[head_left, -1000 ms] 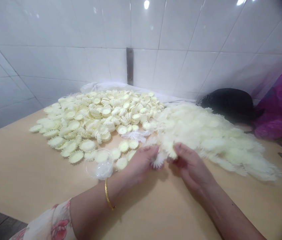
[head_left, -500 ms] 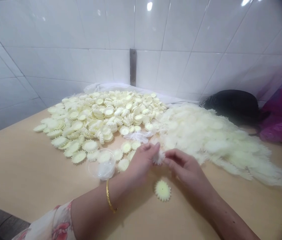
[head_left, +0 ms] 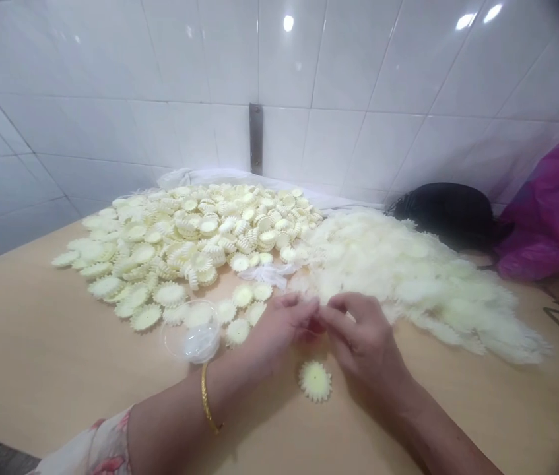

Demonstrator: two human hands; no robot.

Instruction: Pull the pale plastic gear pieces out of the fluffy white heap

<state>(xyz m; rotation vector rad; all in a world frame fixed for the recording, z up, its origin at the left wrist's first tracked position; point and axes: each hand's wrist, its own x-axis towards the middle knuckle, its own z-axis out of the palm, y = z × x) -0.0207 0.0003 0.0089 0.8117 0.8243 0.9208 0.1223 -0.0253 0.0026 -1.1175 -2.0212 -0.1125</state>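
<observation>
My left hand (head_left: 276,333) and my right hand (head_left: 365,336) meet over the table, thumbs and fingertips pinched together. What they hold between them is hidden by the fingers; a thin, faint line like thread seems to curve below. Just under the hands, a pale yellow disc (head_left: 315,381) with a toothed rim and a small centre hole lies flat. Beside my left forearm sits a clear round plastic piece (head_left: 202,342) with something whitish and shiny in it. A few more toothed discs (head_left: 238,332) lie between it and my left hand.
A big heap of pale yellow toothed discs (head_left: 200,224) covers the table's back left. To the right spreads a pile of whitish, gauzy pieces (head_left: 422,284). Behind that are a black rounded object (head_left: 450,211) and a magenta bag (head_left: 551,204), against a tiled wall (head_left: 190,132).
The white toothed piece that showed between my fingers is now out of sight. My hands have drawn together until the fingertips meet. The whole view has shifted slightly.
</observation>
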